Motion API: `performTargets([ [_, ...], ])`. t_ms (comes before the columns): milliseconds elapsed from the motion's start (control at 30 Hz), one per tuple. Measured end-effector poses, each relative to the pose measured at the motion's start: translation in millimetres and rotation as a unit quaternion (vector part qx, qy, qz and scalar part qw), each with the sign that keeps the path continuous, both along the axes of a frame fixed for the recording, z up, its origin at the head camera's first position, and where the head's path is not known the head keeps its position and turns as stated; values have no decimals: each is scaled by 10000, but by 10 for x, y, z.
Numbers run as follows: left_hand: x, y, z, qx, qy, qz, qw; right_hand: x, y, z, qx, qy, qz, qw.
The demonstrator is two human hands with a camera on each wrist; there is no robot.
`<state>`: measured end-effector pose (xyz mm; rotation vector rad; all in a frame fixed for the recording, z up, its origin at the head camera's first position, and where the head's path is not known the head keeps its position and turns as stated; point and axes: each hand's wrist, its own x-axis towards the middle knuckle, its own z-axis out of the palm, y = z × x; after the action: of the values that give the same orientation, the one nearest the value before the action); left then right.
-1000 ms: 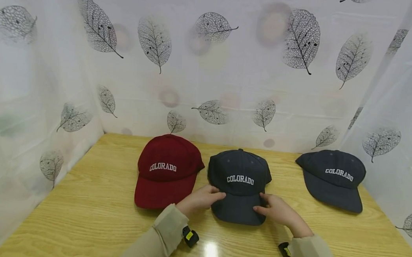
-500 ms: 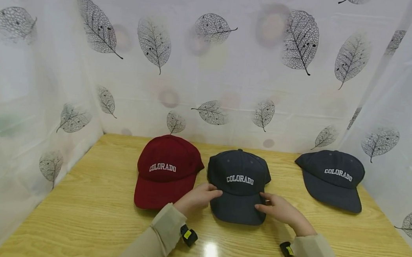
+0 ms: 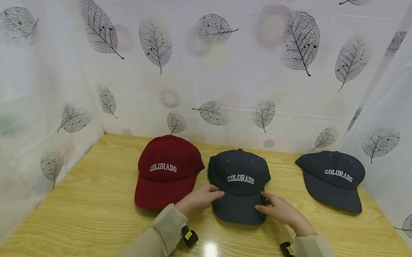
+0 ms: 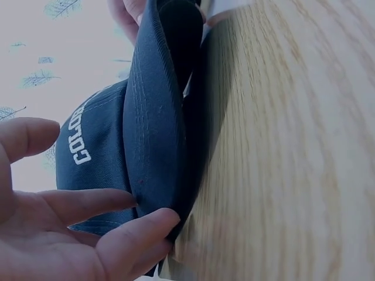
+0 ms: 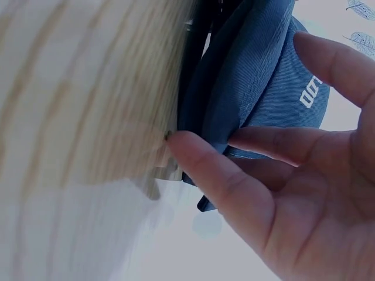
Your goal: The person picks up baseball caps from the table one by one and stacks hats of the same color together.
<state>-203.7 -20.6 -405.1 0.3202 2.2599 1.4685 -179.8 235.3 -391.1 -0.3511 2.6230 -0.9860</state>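
A navy baseball cap (image 3: pixel 240 175) with white COLORADO lettering sits on the table, its brim toward me. My left hand (image 3: pixel 198 199) is at the brim's left side. In the left wrist view, fingertips (image 4: pixel 161 221) of this hand touch the brim's edge, and the fingers are spread and fairly straight. On the brim's right side is my right hand (image 3: pixel 283 211). The right wrist view shows its loosely extended fingers (image 5: pixel 263 140) against the brim, without curling round it. The fingers' far sides are partly hidden behind the cap.
A red COLORADO cap (image 3: pixel 169 171) stands close by on the left, just behind my left hand. Another navy COLORADO cap (image 3: pixel 334 179) lies at the table's right edge, turned slightly. A leaf-patterned curtain (image 3: pixel 230 75) encloses the back and sides of the wooden table (image 3: pixel 91 212).
Both hands have shifted very slightly outward along the brim's sides. All the caps stay in place.
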Motion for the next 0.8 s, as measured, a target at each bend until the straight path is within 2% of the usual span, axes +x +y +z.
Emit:
performTargets([
  [233, -3, 10, -29, 218, 41, 106, 9997, -33, -22, 25, 102, 110, 82, 9999],
  [800, -29, -3, -49, 259, 34, 75, 9996, -89, -15, 6, 9, 98, 99, 9999],
])
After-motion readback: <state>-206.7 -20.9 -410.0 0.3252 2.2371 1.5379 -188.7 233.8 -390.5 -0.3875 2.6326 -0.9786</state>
